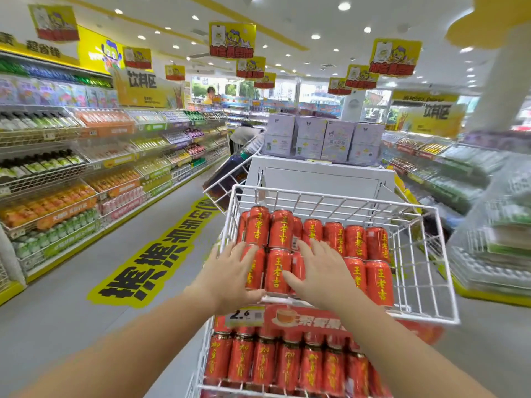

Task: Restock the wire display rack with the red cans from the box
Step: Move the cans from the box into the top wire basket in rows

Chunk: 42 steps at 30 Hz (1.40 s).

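Observation:
A white wire display rack (425, 271) stands in front of me. Its top basket holds several red cans (356, 242) with yellow characters, stacked in two layers. My left hand (230, 271) lies with straight fingers against the leftmost cans at the basket's front. Beside it, my right hand (319, 268) presses flat on the cans near the front middle. The right part of the basket has no cans. A lower shelf (273, 366) is filled with more red cans. No box is in view.
A price strip (287, 314) runs along the basket's front edge. Drink shelves (71, 173) line the aisle on the left and more shelves (459, 173) on the right. A white counter with purple cartons (321, 139) stands behind the rack. A person (244, 133) bends down farther back.

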{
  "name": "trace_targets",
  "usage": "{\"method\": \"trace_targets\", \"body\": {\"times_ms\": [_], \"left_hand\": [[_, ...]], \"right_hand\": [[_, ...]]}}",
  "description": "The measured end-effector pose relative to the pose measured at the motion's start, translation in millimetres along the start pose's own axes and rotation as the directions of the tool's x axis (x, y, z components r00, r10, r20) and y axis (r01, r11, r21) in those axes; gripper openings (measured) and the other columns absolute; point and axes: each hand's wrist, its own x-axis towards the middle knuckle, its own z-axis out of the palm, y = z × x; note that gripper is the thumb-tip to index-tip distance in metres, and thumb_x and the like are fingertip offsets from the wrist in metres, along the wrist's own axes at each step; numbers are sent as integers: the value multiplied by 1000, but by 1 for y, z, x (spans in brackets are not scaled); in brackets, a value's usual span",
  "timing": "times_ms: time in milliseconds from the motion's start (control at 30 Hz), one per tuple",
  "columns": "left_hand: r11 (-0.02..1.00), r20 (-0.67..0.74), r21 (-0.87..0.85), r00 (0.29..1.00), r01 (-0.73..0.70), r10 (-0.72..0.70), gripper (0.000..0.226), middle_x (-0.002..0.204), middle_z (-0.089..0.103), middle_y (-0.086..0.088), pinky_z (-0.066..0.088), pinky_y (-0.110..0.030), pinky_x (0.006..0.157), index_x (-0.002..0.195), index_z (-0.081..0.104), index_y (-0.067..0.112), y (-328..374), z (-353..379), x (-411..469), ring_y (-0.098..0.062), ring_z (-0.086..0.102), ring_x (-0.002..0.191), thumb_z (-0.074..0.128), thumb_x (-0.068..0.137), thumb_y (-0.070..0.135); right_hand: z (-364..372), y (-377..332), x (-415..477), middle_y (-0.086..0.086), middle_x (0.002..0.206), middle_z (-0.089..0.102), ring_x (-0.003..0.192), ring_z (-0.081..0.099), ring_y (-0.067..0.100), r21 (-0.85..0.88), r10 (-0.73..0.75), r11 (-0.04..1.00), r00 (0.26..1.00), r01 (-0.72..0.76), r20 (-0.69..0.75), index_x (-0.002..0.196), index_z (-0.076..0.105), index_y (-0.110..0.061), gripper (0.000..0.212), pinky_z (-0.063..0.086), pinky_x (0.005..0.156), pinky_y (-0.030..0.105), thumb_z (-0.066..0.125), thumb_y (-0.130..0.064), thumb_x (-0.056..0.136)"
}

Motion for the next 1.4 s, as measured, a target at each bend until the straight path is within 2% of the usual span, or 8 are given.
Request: {"method": "trace_targets", "body": {"times_ms": [233, 533, 833, 1000, 1133, 1233, 1300, 1400], "left_hand": [[997, 20, -69, 999, -24, 25, 108, 167, 12, -19, 12, -56, 122, 162, 10, 17, -5, 21, -64, -33, 14, 153, 31, 82, 86], [999, 19, -54, 1000, 5, -4, 108, 168, 1, -21, 13, -58, 121, 162, 5, 16, 9, 52, -134, -38, 7, 154, 31, 81, 81], [998, 214, -59, 977, 28, -15, 109, 167, 3, -24, 19, -60, 119, 162, 5, 12, 56, 136, -199, -40, 14, 152, 29, 81, 81], [995, 356, -88, 934, 48, -13, 108, 167, 5, -24, 21, -60, 119, 161, 7, 12, 90, 216, -241, -41, 15, 152, 33, 81, 79], [994, 464, -101, 886, 44, 8, 111, 167, 6, -25, 20, -60, 120, 162, 6, 11, 120, 286, -281, -41, 12, 153, 40, 81, 78], [987, 528, -135, 849, 87, -2, 108, 165, 17, -25, 23, -58, 118, 160, 20, 12, 141, 342, -311, -42, 23, 150, 35, 77, 79], [984, 563, -142, 826, 105, -7, 106, 164, 21, -26, 24, -59, 116, 158, 29, 10, 152, 384, -331, -43, 29, 146, 31, 75, 77], [979, 658, -150, 753, 141, -7, 107, 167, 9, -23, 18, -58, 120, 161, 11, 12, 166, 453, -368, -38, 16, 152, 31, 80, 78]], "right_hand": [[8, -42, -64, 11, 164, 25, 150, 21, 30, -57, 54, 997, 998, -52, 23, 157, 25, -23, 94, 21, 121, 48, 18, -78, 81], [45, -57, -138, 13, 166, 16, 153, 12, 33, -92, 23, 996, 997, -17, 69, 159, 23, -20, 91, 14, 123, 50, 25, -74, 86], [136, -55, -217, 15, 166, 17, 153, 11, 33, -5, -38, 999, 966, 40, 258, 158, 25, -16, 91, 18, 123, 50, 29, -73, 86], [216, -48, -270, 18, 163, 24, 152, 17, 35, 42, -56, 998, 912, 43, 406, 155, 32, -12, 90, 20, 121, 49, 36, -69, 86], [289, -45, -320, 15, 166, 14, 154, 8, 33, 64, -84, 996, 822, 59, 563, 158, 21, -14, 89, 14, 123, 47, 33, -68, 88], [348, -45, -357, 14, 167, 10, 154, 4, 31, 100, -75, 995, 751, 12, 657, 159, 18, -16, 96, 13, 124, 47, 15, -71, 81], [388, -47, -381, 13, 167, 10, 154, 3, 31, 113, -72, 994, 717, -9, 694, 160, 15, -16, 96, 11, 124, 46, 18, -72, 82], [446, -52, -417, 8, 167, 11, 154, 4, 29, 132, -70, 990, 666, -43, 743, 159, 13, -19, 90, 10, 125, 46, 27, -71, 86]]}}
